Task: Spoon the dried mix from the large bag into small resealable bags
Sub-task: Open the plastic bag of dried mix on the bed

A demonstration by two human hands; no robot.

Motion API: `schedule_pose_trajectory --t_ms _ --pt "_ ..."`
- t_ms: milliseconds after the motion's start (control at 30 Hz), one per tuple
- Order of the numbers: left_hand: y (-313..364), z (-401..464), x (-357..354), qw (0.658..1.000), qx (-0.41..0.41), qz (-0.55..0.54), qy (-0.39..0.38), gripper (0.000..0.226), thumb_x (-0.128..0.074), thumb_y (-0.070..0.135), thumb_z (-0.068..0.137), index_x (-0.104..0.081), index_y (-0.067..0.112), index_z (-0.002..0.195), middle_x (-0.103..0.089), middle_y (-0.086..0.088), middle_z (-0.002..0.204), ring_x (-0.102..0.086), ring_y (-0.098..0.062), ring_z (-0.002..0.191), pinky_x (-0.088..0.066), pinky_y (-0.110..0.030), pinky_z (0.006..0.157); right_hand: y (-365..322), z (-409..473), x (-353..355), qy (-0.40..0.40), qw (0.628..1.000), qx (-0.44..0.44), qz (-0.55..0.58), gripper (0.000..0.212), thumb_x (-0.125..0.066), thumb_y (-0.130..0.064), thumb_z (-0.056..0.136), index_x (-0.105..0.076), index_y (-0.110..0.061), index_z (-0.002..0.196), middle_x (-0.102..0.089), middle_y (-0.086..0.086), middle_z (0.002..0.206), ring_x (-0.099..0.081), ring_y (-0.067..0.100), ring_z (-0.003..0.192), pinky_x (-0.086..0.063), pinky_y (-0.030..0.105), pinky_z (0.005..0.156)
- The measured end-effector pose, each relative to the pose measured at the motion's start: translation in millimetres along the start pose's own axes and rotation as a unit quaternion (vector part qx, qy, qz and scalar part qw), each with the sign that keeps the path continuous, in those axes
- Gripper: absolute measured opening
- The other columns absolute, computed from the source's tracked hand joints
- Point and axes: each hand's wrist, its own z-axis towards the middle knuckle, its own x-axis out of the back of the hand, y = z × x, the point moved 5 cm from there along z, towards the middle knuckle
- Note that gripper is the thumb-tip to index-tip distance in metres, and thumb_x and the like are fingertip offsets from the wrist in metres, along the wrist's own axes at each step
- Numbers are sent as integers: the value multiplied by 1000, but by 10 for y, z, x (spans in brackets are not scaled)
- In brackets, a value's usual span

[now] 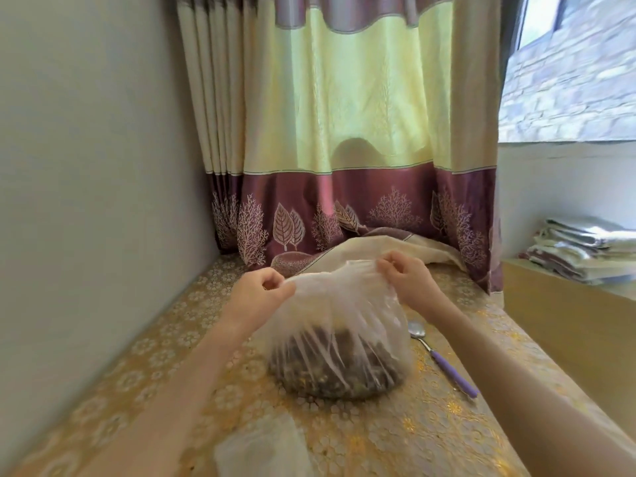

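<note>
A large clear plastic bag (339,325) stands in the middle of the table, its bottom filled with dark dried mix (335,370). My left hand (263,292) pinches the bag's top edge on the left and my right hand (407,278) pinches it on the right, stretching the mouth between them. A metal spoon with a purple handle (442,361) lies flat on the table just right of the bag. A small clear resealable bag (261,449) lies flat near the front edge, blurred.
The table wears a gold floral cloth (144,366) and meets a wall on the left. A purple and yellow curtain (361,166) hangs behind, its hem spilling onto the table. Folded cloths (581,249) are stacked on a ledge at the right.
</note>
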Motion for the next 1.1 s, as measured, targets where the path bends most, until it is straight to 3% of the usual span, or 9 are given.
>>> schedule_pose_trajectory --t_ms 133,233,367,567,667,767,867,1000,1100 --pt "-17 -64 29 1000 11 18 -1 18 -65 25 82 -59 14 68 -50 9 56 -42 -5 50 -33 -18 49 -29 -50 96 41 997 6 -64 18 -54 -19 95 -64 -11 82 -58 -3 69 -52 15 70 -35 20 58" --pt "68 -46 -27 999 20 -12 -28 6 -63 21 84 -63 18 78 -61 8 71 -53 -5 62 -40 -17 56 -235 -191 75 83 993 60 -62 18 -59 -27 92 -64 -16 106 -60 0 102 -54 13 92 -38 24 81" --pt "234 -45 -164 996 5 -58 -63 3 -63 21 83 -64 23 86 -64 5 81 -58 -8 75 -45 -20 65 -531 -464 -193 -11 960 226 -166 47 -65 -43 84 -59 -22 125 -55 -6 122 -44 13 114 -31 31 99" --pt "284 -58 -139 996 -81 27 -6 22 -66 37 82 -60 20 69 -54 10 60 -46 3 51 -37 -12 52 -467 -379 -85 -57 944 263 -190 18 -59 -24 93 -74 -14 94 -71 -3 90 -62 16 88 -44 35 82" --pt "220 44 25 996 -50 2 77 27 -57 36 89 -58 17 71 -57 6 64 -47 -1 56 -38 -18 55 -350 -221 183 17 986 153 -66 27 -61 -20 92 -62 -12 66 -58 -1 59 -47 10 61 -38 33 63" --pt "-19 151 164 990 55 -85 100 30 -54 38 91 -59 12 77 -56 -1 68 -50 -14 60 -41 -29 57 -28 -102 402 52 985 -68 150 22 -61 -17 92 -72 0 84 -69 22 86 -54 14 72 -49 38 70" --pt "-230 184 239 980 130 -114 96 31 -51 36 93 -57 12 74 -51 -2 66 -46 -16 60 -37 -29 55 271 -133 427 44 942 -204 263 20 -56 -14 94 -71 -12 81 -69 8 89 -61 16 77 -49 30 63" --pt "-311 154 185 938 206 -275 48 28 -54 28 94 -60 6 78 -64 -6 64 -59 -18 56 -50 -27 52 363 -200 448 123 939 -218 236 14 -57 -19 94 -62 -7 89 -61 7 85 -56 16 70 -47 29 61" --pt "-223 107 82 884 250 -394 -15 19 -56 18 93 -63 2 89 -72 -11 71 -68 -21 61 -55 -29 50 44 -237 516 219 969 -85 75 14 -60 -23 91 -56 -15 81 -59 0 78 -53 15 71 -42 22 62"
